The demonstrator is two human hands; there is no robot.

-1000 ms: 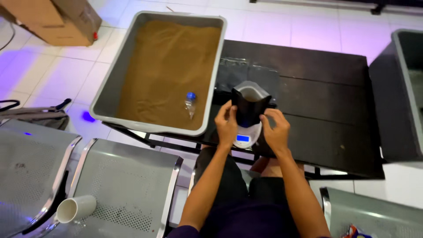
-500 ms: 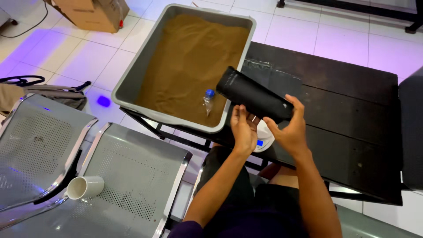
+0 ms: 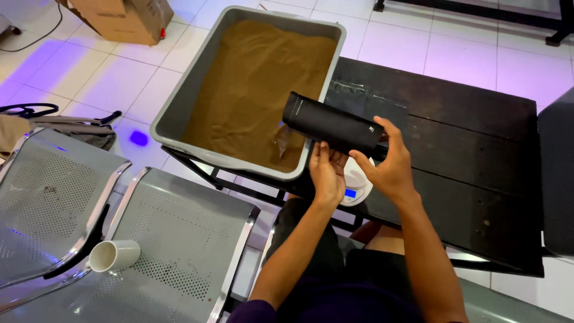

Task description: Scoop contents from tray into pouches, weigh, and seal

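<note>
Both hands (image 3: 359, 170) pinch a black pouch (image 3: 332, 124) over the scale (image 3: 357, 186) — powder tub (image 3: 179, 107) beside.

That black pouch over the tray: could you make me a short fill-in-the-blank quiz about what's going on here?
1. Both hands hold a long ____ pouch tilted over the grey tray.
2. The tray is filled with ____ powder.
3. A white cup lies on its side on a perforated metal ____.
4. Under the left hand sits a small scale with a ____ lit display.

Missing words: black; brown; seat; blue
</note>
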